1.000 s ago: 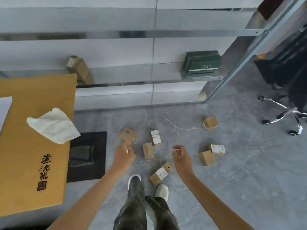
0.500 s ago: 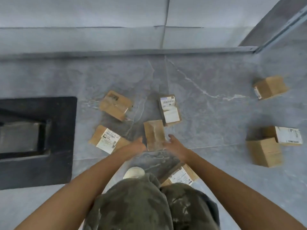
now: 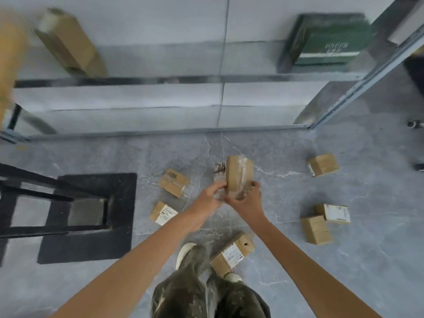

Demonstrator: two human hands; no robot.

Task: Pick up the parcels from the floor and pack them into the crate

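Both my hands hold one brown taped parcel [image 3: 239, 176] lifted above the grey floor. My left hand [image 3: 212, 195] grips its lower left side and my right hand [image 3: 246, 200] grips its lower right. Behind it another parcel [image 3: 219, 169] is mostly hidden. Several more parcels lie on the floor: two to the left [image 3: 173, 182] [image 3: 163, 213], one by my feet [image 3: 231, 254], and three on the right [image 3: 323, 164] [image 3: 316, 229] [image 3: 333, 213]. The black crate [image 3: 121, 203] stands on the floor at the left.
A metal shelf unit [image 3: 160, 79] runs along the back and carries a green box [image 3: 328, 40] and a brown box [image 3: 68, 42]. A wooden table edge [image 3: 9, 53] shows blurred at the far left. Chair casters [image 3: 414, 123] sit at the right edge.
My hands closed around the middle parcel and raised it off the floor. The camera view has risen, so the shelf is back in sight.
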